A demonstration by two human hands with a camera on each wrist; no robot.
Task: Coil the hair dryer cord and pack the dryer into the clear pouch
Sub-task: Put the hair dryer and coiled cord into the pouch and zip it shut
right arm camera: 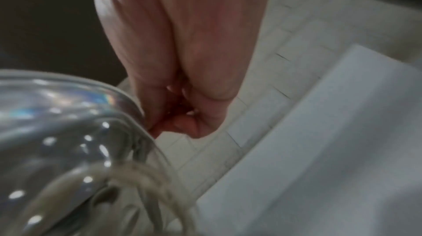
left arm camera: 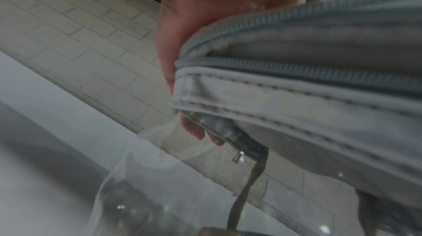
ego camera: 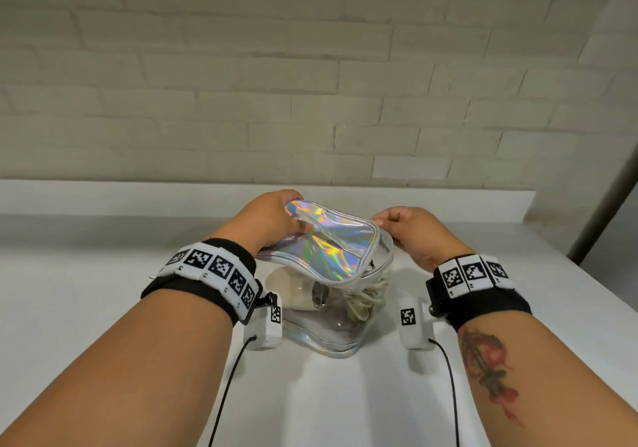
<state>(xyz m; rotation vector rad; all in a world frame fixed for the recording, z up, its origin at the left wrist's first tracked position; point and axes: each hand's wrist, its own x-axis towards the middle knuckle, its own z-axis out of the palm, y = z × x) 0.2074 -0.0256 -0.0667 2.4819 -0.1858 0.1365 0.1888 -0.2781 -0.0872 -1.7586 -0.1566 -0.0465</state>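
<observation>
The clear pouch (ego camera: 331,326) stands upright on the white counter (ego camera: 103,274), its iridescent lid flap (ego camera: 328,243) partly lowered over the opening. Inside it I see the cream hair dryer (ego camera: 293,291) on the left and the coiled cream cord (ego camera: 366,298) on the right. My left hand (ego camera: 272,219) grips the flap's far left edge, thumb on top. In the left wrist view the left hand (left arm camera: 182,45) curls round the zipper edge (left arm camera: 297,70). My right hand (ego camera: 404,225) pinches the pouch rim at the flap's right corner. The right hand (right arm camera: 180,113) pinches at the clear rim (right arm camera: 128,99).
A brick wall (ego camera: 310,84) rises behind the counter's raised back ledge (ego camera: 448,201). The counter's right edge (ego camera: 587,274) runs diagonally near my right wrist. Black cables (ego camera: 224,395) trail from both wrist cameras toward me.
</observation>
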